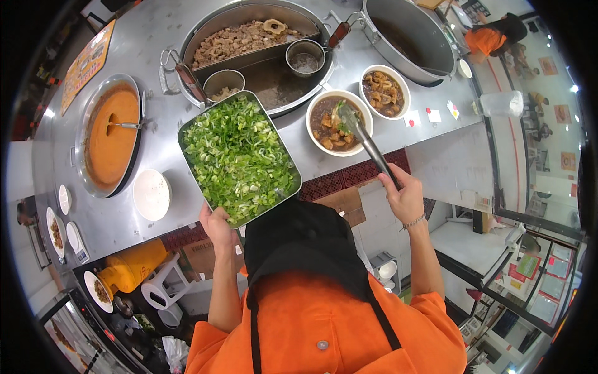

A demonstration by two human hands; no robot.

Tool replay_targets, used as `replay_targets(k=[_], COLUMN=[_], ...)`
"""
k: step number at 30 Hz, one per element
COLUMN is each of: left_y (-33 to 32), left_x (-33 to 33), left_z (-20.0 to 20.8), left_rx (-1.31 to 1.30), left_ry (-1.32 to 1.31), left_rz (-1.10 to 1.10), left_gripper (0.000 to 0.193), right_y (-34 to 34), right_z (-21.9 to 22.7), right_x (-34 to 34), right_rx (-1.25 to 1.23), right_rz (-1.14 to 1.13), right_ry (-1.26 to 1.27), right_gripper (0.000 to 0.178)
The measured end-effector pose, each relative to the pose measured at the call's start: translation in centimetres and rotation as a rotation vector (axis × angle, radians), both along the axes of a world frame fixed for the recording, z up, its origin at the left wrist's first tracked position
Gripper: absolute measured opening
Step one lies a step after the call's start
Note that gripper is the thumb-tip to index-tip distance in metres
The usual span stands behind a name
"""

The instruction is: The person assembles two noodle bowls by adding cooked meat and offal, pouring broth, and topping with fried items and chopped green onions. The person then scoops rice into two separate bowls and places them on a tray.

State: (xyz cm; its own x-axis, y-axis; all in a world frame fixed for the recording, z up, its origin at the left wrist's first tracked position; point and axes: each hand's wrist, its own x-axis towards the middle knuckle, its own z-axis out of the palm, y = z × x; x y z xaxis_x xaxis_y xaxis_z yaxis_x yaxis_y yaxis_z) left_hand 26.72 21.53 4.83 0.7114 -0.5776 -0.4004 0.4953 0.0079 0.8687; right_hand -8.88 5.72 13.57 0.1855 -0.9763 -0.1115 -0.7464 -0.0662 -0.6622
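Observation:
My left hand [219, 225] grips the near left corner of a metal tray [298, 181] heaped with chopped green onions [237, 156]. The tray is held tilted over the counter's front edge. In my right hand [405, 194] is a pair of metal tongs [372, 148] with a dark handle. Their tips reach into a white bowl [309, 138] of brown stew, where a bit of green shows at the tips. Just behind and to the right stands a second white bowl [408, 100] with similar stew and no green on it.
A large divided pot [187, 47] with meat, broth and ladles stands at the back. Right of it is a deep pot [436, 75] of dark liquid. An orange sauce pan [135, 163] and a white bowl [151, 194] are on the left. Another person [489, 38] is at the far right.

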Motion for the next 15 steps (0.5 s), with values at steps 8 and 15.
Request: replay_targets(k=[8,15], left_y=[1.0,1.3], left_x=[0.8,1.5], left_z=[-1.8,-2.1], left_rx=[-0.003,-0.011], left_ry=[-0.018,-0.039], left_rz=[-0.063,-0.087], left_gripper=[0.064,0.062], right_y=[-0.5,-0.6], right_z=[-1.0,-1.8], right_x=[0.3,0.6], right_rx=[-0.007,-0.084], right_rz=[0.020,-0.009], right_ry=[0.048,-0.004], right_gripper=[0.036,0.034])
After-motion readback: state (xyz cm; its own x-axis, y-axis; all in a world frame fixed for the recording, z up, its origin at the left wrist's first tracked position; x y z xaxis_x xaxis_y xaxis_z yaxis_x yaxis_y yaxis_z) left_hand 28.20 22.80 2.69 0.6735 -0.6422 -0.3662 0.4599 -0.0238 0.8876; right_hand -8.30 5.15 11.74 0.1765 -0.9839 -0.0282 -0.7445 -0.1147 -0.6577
